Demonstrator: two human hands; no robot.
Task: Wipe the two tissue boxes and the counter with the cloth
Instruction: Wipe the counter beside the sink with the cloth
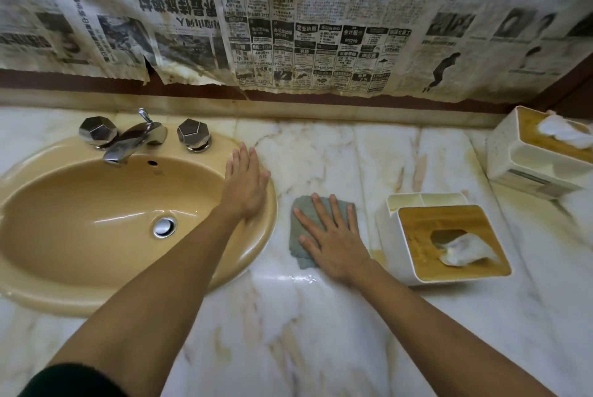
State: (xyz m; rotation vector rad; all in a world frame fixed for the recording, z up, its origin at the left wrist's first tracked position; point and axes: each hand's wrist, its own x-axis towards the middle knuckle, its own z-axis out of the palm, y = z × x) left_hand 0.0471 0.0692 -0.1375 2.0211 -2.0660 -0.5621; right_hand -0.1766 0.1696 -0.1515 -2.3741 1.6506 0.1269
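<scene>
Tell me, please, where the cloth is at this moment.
In the head view, the cloth lies flat on the marble counter, pressed under the right hand, between the sink to its left and the nearer tissue box to its right.

I see free counter [288, 332] in the near middle and also far, up to the wall [80, 82]. The sink [38, 297] bounds it on the left. On the right, the near box [390, 245] and far box [503, 152] stand in the way, with a gap between them.

Two tissue boxes [417, 236] [526, 152], one cloth [301, 226], one sink [80, 204], two tap knobs [96, 131] [193, 133], perhaps four newspaper sheets [305, 27]
</scene>
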